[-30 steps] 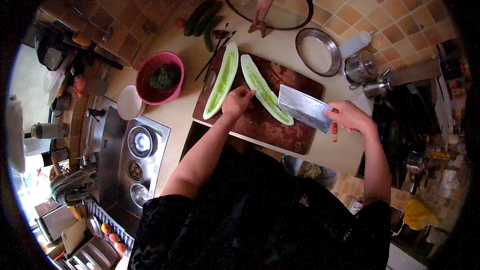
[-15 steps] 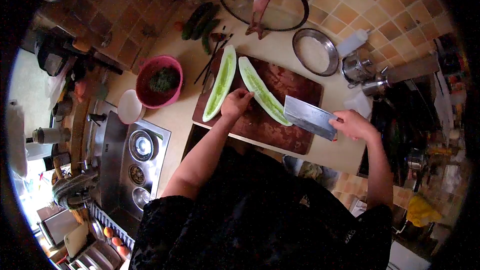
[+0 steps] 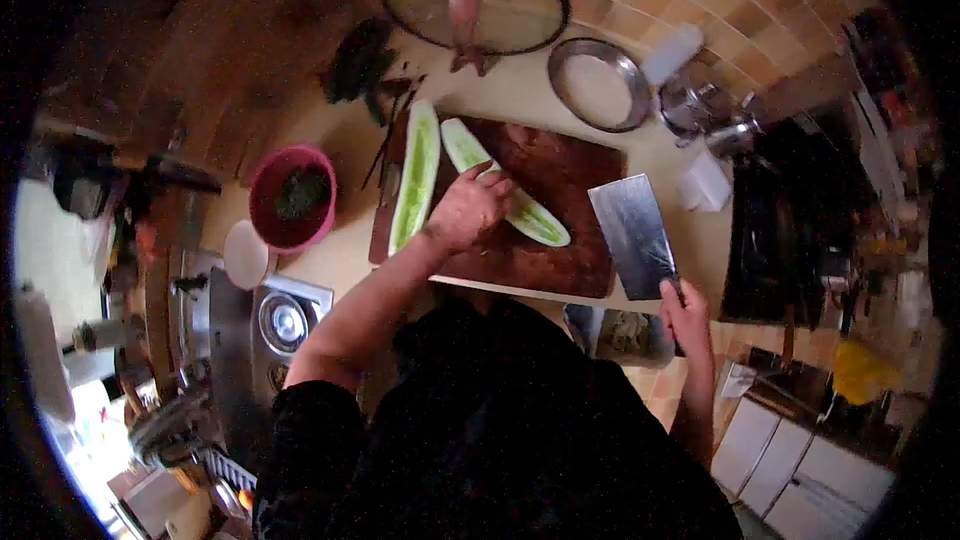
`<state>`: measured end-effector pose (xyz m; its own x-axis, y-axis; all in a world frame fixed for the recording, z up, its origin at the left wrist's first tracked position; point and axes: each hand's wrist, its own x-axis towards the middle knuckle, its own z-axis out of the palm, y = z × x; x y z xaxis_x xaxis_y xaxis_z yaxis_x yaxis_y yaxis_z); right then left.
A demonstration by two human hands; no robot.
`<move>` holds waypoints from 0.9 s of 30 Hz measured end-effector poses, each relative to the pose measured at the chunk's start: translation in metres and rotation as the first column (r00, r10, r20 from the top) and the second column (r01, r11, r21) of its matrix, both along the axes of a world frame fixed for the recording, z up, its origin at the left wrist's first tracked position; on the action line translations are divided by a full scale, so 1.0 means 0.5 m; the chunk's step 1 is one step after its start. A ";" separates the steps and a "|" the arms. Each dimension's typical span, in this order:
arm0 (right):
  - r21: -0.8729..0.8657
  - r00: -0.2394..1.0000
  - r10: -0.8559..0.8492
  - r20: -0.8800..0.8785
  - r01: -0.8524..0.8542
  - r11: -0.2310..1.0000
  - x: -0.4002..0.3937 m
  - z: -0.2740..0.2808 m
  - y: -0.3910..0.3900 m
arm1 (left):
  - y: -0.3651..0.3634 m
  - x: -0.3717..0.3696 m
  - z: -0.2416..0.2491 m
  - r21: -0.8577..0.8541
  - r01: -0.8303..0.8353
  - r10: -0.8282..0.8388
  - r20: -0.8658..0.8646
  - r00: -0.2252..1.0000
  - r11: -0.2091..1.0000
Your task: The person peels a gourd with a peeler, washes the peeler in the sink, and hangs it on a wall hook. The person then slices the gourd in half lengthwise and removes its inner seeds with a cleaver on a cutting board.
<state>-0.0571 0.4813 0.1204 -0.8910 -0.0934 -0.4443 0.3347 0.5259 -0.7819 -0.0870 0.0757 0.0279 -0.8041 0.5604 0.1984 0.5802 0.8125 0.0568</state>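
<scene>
Two long pale green cucumber halves lie cut side up on the dark brown cutting board [image 3: 540, 275]. My left hand [image 3: 472, 208] is over the middle of the right cucumber half [image 3: 540, 220], its fingers curled around it and hiding part of it. Just left of that hand is the left cucumber half [image 3: 415, 175], which it does not grip. Beyond the board's right edge, my right hand [image 3: 685, 315] is closed on the handle of a cleaver [image 3: 635, 230]. The broad blade points away from me, apart from the cucumber.
Left of the board stand a pink bowl [image 3: 325, 225] of dark greens and a white bowl [image 3: 246, 255], near the sink [image 3: 225, 360]. Behind are dark green cucumbers [image 3: 358, 60], chopsticks [image 3: 385, 140], a glass lid [image 3: 520, 10] and a metal bowl [image 3: 643, 90]. A dark stove [image 3: 780, 250] is at right.
My left hand has moved from a pinch at the right half's edge to a grip over its middle. The cleaver has swung more upright and away from the cucumber. The view has shifted.
</scene>
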 end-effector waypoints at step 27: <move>-0.289 0.866 -0.499 0.015 0.482 0.827 0.226 -0.186 -0.009 | 0.149 -0.142 0.054 -0.017 -0.273 0.267 0.274 0.924 0.962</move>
